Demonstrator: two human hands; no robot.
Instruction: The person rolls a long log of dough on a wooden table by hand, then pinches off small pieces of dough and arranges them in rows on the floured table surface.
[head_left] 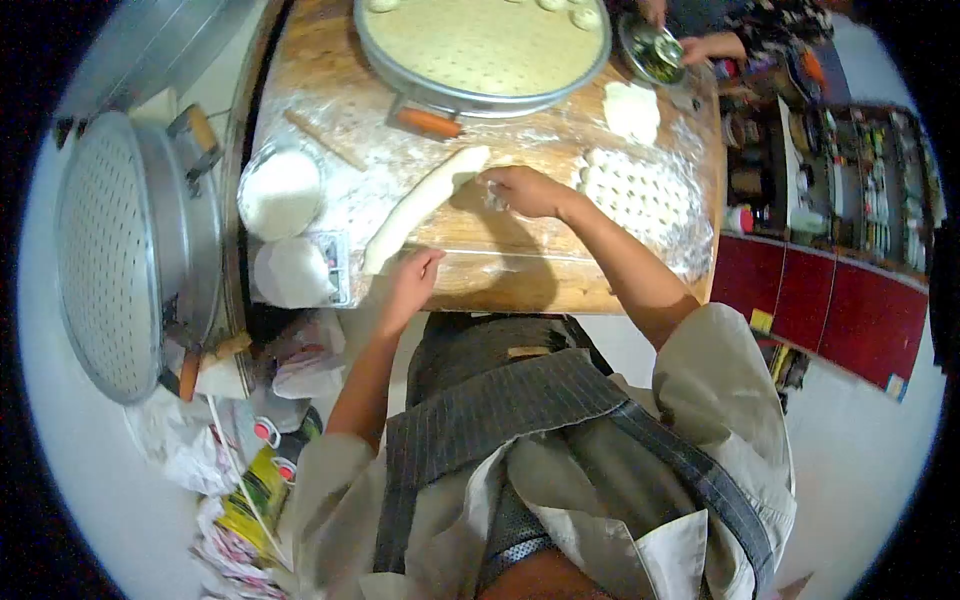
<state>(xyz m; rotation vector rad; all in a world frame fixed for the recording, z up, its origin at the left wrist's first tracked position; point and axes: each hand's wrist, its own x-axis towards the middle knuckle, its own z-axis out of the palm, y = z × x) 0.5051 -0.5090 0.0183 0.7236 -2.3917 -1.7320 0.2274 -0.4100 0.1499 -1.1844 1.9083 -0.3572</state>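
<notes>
A long roll of dough (425, 205) lies slantwise on the floured wooden table (350, 90). By its near end is my left hand (410, 285), with its fingers curled together and nothing visible in them. Close to the roll's far end, my right hand (528, 190) is held palm down over the table. Its fingers are bent inward, and a pale bit shows beneath them that I cannot make out. To the right, many small cut dough pieces (640, 200) sit in flour. A flat slab of dough (631, 112) lies beyond them.
A round steamer tray (480, 60) with several buns stands at the back. On the left are a rolling pin (325, 138), a bowl of flour (282, 190) and a white container (293, 272). Another person's hand (705, 47) is beside a metal bowl (650, 55) of greens.
</notes>
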